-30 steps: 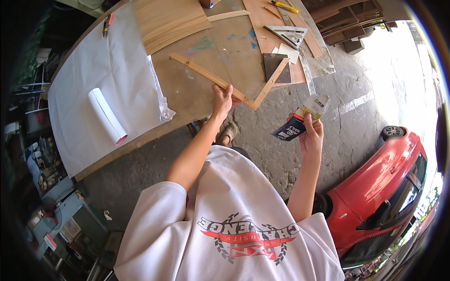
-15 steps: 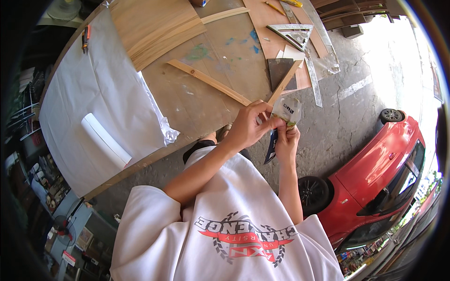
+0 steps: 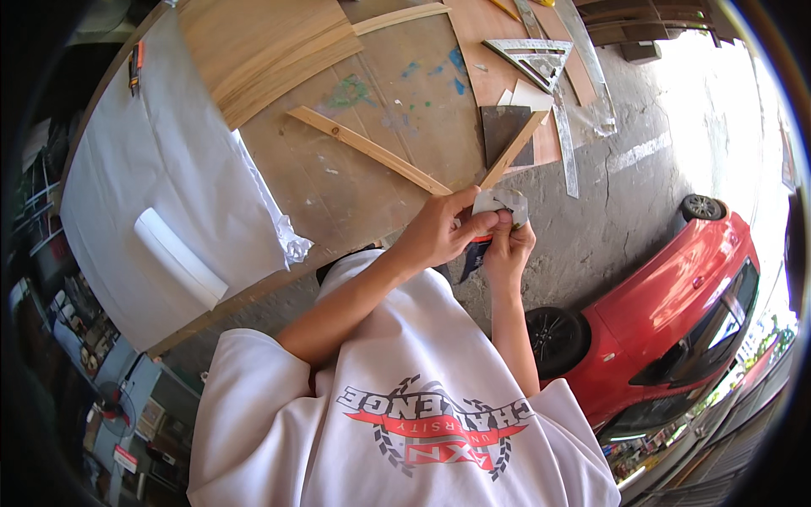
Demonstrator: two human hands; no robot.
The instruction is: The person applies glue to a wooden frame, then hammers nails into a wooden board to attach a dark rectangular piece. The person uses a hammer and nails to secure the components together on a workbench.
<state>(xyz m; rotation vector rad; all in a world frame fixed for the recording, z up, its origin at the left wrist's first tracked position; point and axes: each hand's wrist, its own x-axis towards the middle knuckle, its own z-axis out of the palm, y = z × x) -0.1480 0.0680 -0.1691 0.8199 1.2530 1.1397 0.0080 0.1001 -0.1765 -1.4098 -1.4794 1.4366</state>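
Observation:
In front of my chest, both hands grip a small plastic packet (image 3: 488, 203), partly see-through and whitish, with a dark blue part hanging below. My left hand (image 3: 443, 230) pinches its left side between thumb and fingers. My right hand (image 3: 508, 249) closes on its right edge, the two thumbs almost touching. What the packet contains is too small to make out. Just beyond my hands, a long wooden strip (image 3: 367, 149) and a shorter wooden strip (image 3: 514, 152) lie in a V on the brown worktable (image 3: 405, 110). My fingers and the packet hide where the strips come together.
A white sheet (image 3: 169, 160) with a curled white strip (image 3: 179, 258) and an orange-black cutter (image 3: 136, 68) covers the table's left. Plywood (image 3: 279, 51) lies behind. At the far right are a metal triangle square (image 3: 536, 61) and a ruler (image 3: 564, 148). A red car (image 3: 667, 321) stands to the right.
The packet has tipped and dropped lower between my fingers, its clear end no longer standing up. Both hands have shifted slightly and still hold it. My view has moved a little.

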